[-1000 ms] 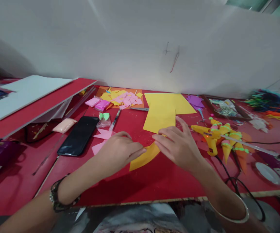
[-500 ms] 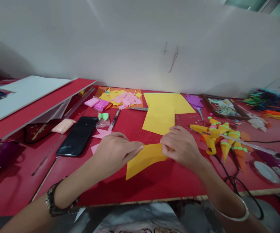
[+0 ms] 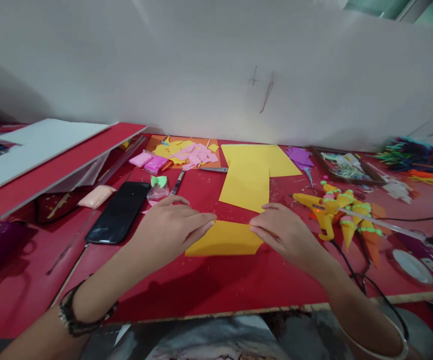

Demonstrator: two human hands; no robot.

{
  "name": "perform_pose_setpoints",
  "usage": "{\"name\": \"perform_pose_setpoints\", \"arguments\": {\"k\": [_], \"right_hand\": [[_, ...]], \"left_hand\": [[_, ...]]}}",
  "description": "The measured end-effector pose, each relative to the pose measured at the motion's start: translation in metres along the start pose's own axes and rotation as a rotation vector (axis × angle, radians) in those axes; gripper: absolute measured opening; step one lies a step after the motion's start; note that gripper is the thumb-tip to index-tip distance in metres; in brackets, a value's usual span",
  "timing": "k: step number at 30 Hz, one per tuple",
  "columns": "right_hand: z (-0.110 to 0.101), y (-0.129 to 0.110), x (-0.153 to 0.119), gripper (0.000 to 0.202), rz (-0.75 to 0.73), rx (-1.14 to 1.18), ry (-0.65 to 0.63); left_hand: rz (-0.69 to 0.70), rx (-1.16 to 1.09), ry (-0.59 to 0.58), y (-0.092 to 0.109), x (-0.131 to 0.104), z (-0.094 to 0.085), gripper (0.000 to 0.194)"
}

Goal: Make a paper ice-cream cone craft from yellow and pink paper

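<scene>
A dark-yellow paper piece (image 3: 226, 239) is stretched between my two hands, low over the red table. My left hand (image 3: 173, 222) pinches its upper left corner with thumb and fingers. At the other end, my right hand (image 3: 282, 225) is closed on its upper right part; the fingertips partly hide that corner. Just beyond the hands lie lighter yellow paper sheets (image 3: 248, 182), overlapping each other. Pink paper beside my left hand is mostly covered by it.
A black phone (image 3: 120, 212) lies left of my left hand. To the right are a yellow glue gun (image 3: 323, 212) and paper cones (image 3: 349, 230). Scissors (image 3: 214, 170), pink paper scraps (image 3: 197, 154) and a tray of bits (image 3: 346, 167) lie farther back. A board (image 3: 51, 172) slants at left.
The dark-yellow paper has levelled out, its left end no longer drooping. My left hand has shifted slightly left, covering more of the pink paper.
</scene>
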State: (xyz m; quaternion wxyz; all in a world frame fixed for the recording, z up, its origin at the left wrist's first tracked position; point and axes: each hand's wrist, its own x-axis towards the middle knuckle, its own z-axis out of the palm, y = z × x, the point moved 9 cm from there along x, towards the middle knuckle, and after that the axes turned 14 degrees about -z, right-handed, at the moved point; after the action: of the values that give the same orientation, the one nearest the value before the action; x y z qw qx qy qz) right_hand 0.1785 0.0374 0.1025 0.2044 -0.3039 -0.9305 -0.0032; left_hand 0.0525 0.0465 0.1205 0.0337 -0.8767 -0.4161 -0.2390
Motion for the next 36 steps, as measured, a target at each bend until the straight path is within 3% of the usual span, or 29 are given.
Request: {"name": "perform_pose_setpoints", "arguments": {"k": [3,5,10,13,18,22,25,28,32,36], "right_hand": [[0.012,-0.011,0.006,0.025,0.002,-0.033,-0.086],[0.017,-0.018,0.011,0.030,-0.007,-0.060,-0.126],[0.013,-0.022,0.017,0.031,0.036,0.003,-0.077],[0.005,-0.014,0.010,0.025,0.086,0.089,-0.009],[0.002,0.006,-0.007,0.023,0.200,0.229,-0.012],[0.004,0.009,-0.010,0.022,0.224,0.243,-0.045],[0.004,0.003,-0.005,0.020,0.165,0.226,-0.033],[0.003,-0.007,0.002,0.017,0.065,0.065,-0.042],[0.012,-0.024,0.014,0.017,-0.044,-0.112,-0.105],[0.013,-0.034,0.022,0.018,-0.105,-0.149,-0.038]], "left_hand": [[0.062,0.163,0.006,0.013,0.000,0.009,0.021],[0.148,0.154,-0.017,0.027,0.000,0.014,0.016],[0.231,0.124,0.042,0.043,0.004,0.008,0.019],[0.219,0.167,0.090,0.031,0.005,0.002,0.020],[0.073,0.293,0.153,-0.012,0.006,-0.007,0.016],[-0.065,0.210,0.091,-0.029,0.007,-0.010,0.015],[-0.002,0.037,-0.101,-0.014,0.006,0.004,0.021],[0.118,-0.020,-0.226,0.006,0.000,0.019,0.025],[0.174,0.030,-0.167,0.020,-0.005,0.028,0.027],[0.241,0.009,-0.015,0.029,-0.009,0.019,0.027]]}}
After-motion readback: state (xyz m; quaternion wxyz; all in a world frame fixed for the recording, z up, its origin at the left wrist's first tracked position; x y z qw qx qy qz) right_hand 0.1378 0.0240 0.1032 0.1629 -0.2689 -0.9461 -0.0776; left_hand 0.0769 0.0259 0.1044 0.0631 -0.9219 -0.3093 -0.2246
